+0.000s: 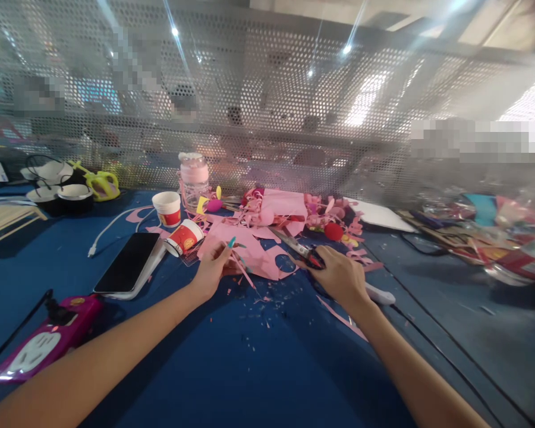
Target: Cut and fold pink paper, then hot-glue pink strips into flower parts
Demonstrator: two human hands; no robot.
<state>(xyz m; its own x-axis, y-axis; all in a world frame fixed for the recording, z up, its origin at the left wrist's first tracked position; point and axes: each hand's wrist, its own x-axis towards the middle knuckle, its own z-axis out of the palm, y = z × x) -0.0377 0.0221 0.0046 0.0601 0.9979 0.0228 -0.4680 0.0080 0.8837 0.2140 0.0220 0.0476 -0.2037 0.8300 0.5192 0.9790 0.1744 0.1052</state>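
Note:
My left hand point(211, 270) has its fingers pinched together on a narrow pink paper strip point(246, 274), which slants down toward the table. A small teal tip shows at the thumb; I cannot tell whether it is a nail or a separate piece. My right hand point(342, 276) is closed around the dark handles of a pair of scissors point(299, 245), whose blades point up and left over cut pink paper point(254, 252). The blades are apart from the strip. Behind both hands lies a heap of pink paper curls and scraps point(283, 205).
To the left are a phone point(128, 261), an upright paper cup point(166, 208), a tipped cup point(185, 238) and a purple power strip point(49, 339). A pink-lidded bottle point(194, 175) stands near the perforated metal screen point(258, 89). A glue gun point(378, 294) with a cable lies beside my right wrist.

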